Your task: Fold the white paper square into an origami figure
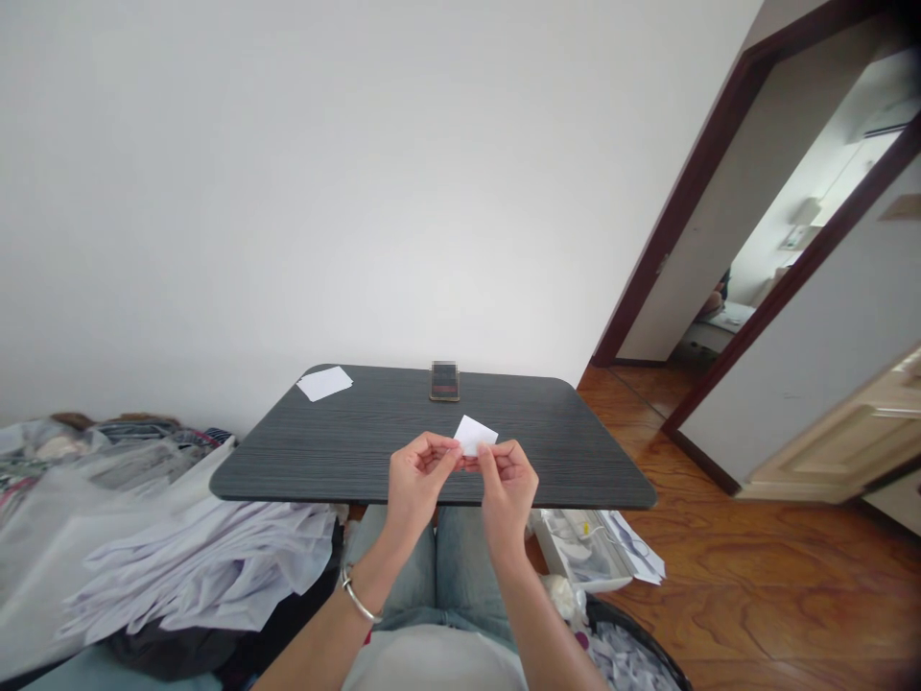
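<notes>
A small white piece of paper [475, 434] is held up between both hands above the near part of the dark table [345, 432]. My left hand [423, 472] pinches its lower left edge between thumb and fingers. My right hand [507, 480] grips the lower right edge in the same way, thumb in front. The fingertips of the two hands are close together and partly cover the paper's bottom. White sheets [325, 383] lie on the table's far left corner. A small dark device [444, 381] stands at the middle of the back edge.
Folded white cloth [208, 561] and bagged clothes [115, 470] are piled at the left. Below the table's right side are a white box [584, 552], papers [637, 547] and a dark-rimmed container of scraps [633, 657]. A doorway stands at the right.
</notes>
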Motion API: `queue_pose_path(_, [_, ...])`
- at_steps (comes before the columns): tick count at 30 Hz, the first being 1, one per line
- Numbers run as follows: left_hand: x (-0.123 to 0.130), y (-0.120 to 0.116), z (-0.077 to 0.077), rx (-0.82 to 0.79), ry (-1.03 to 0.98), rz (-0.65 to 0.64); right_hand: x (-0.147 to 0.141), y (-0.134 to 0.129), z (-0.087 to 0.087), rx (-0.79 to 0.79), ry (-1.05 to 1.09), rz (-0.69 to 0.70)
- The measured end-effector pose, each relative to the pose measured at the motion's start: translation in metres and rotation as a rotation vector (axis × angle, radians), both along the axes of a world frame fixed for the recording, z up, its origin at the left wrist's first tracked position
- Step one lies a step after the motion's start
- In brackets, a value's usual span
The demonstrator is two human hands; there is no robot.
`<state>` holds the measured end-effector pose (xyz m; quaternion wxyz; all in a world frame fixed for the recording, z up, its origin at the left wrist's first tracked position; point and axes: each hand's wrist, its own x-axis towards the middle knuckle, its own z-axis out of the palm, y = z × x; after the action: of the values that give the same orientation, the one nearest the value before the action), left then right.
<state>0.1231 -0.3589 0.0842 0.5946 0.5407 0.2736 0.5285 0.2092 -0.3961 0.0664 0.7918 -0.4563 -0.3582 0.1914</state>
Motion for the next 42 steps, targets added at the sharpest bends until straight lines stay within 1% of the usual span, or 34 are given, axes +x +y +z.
queue_pose_path(5, [0.0022,-0.001,-0.0017,-0.023,-0.018,0.012,0.0001,0.0018,-0.0039,-0.003,0.015,-0.006])
queue_pose_path(9, [0.0026,-0.0001,-0.0035,-0.012,-0.015,0.021,0.0001,0.0035,-0.0053,0.012,0.047,0.006])
queue_pose_path(15, [0.0019,0.0013,-0.0033,-0.007,0.003,0.034,-0.0003,0.0037,-0.0044,0.012,0.04,0.01])
queue_pose_path(18, [0.0012,0.0027,-0.0038,-0.016,0.008,0.049,0.0002,0.0035,-0.003,0.004,0.07,0.026])
queue_pose_path(20, [0.0002,0.0041,-0.004,-0.023,0.004,0.057,0.0013,0.0033,-0.0028,0.008,0.12,0.07])
queue_pose_path(23, [-0.0021,0.0059,-0.0024,-0.02,-0.002,0.071,0.0036,0.0026,-0.0047,0.008,0.186,0.187])
queue_pose_path(25, [-0.0037,0.0062,-0.0003,-0.013,0.001,0.086,0.0045,0.0021,-0.0066,-0.013,0.175,0.268])
queue_pose_path(27, [-0.0049,0.0056,0.0018,-0.005,0.012,0.092,0.0047,0.0019,-0.0077,-0.046,0.117,0.311])
queue_pose_path(31, [-0.0053,0.0031,0.0032,0.002,0.039,0.076,0.0043,0.002,-0.007,-0.077,0.02,0.286])
queue_pose_path(42, [-0.0028,0.001,-0.0009,0.003,0.039,0.048,0.0015,-0.0001,-0.0056,-0.061,-0.038,0.187])
